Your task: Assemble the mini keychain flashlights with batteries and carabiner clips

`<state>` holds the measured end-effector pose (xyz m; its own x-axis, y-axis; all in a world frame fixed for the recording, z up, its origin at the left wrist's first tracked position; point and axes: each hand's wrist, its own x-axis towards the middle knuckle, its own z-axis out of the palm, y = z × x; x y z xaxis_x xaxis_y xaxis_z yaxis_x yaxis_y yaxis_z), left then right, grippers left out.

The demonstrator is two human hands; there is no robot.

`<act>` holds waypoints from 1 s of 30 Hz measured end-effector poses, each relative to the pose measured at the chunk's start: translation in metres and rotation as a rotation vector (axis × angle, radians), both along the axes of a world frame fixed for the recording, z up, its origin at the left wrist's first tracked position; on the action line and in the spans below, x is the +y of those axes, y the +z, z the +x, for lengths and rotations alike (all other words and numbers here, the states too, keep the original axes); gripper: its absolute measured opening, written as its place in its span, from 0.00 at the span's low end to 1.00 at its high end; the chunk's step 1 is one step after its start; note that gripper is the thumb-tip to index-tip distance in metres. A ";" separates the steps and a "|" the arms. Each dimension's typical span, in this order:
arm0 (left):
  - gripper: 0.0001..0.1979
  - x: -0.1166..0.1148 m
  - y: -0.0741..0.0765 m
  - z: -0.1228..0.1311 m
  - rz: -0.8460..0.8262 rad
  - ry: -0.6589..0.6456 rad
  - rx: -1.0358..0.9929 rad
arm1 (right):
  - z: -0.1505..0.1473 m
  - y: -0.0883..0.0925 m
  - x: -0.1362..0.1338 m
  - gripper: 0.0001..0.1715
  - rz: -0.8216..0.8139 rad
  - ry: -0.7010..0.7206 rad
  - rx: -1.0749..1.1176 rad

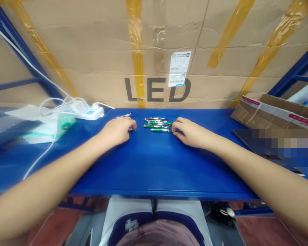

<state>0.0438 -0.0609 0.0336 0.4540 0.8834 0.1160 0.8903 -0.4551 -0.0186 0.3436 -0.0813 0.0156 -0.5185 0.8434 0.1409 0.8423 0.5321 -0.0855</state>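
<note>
A small pile of green and dark pen-like items with silver parts [157, 125] lies on the blue table [154, 164]. At the pile's right end is my right hand [186, 131], its fingers curled and the fingertips against the ends of the items. My left hand [119, 130] rests left of the pile with curled fingers; a bit of something silver shows under its fingertips, too small to name. Just behind the left hand lies another slim silver item [127, 115].
A white power strip [92, 112] with cables and a green-white packet [64, 126] are at the left. An open cardboard box [274, 112] and a dark flat object [248, 140] sit at the right. A large carton [100, 58] stands behind.
</note>
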 end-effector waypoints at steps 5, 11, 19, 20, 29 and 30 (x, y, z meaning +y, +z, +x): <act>0.22 0.001 -0.001 -0.001 0.063 0.003 0.067 | 0.002 -0.005 0.005 0.11 0.018 -0.001 0.106; 0.20 0.010 -0.003 -0.007 0.101 0.008 0.101 | 0.004 -0.006 0.005 0.06 -0.018 0.016 0.083; 0.23 0.022 -0.005 -0.015 0.096 -0.028 0.002 | -0.007 -0.001 -0.005 0.04 0.009 0.066 0.199; 0.23 0.021 -0.005 -0.014 0.106 -0.034 -0.027 | -0.009 0.001 -0.008 0.04 -0.006 0.065 0.222; 0.16 -0.020 -0.011 0.028 -0.096 -0.543 -0.407 | -0.026 0.013 -0.032 0.06 0.002 0.331 0.176; 0.14 -0.024 -0.012 0.031 -0.128 -0.578 -0.382 | -0.027 0.012 -0.033 0.07 0.002 0.370 0.173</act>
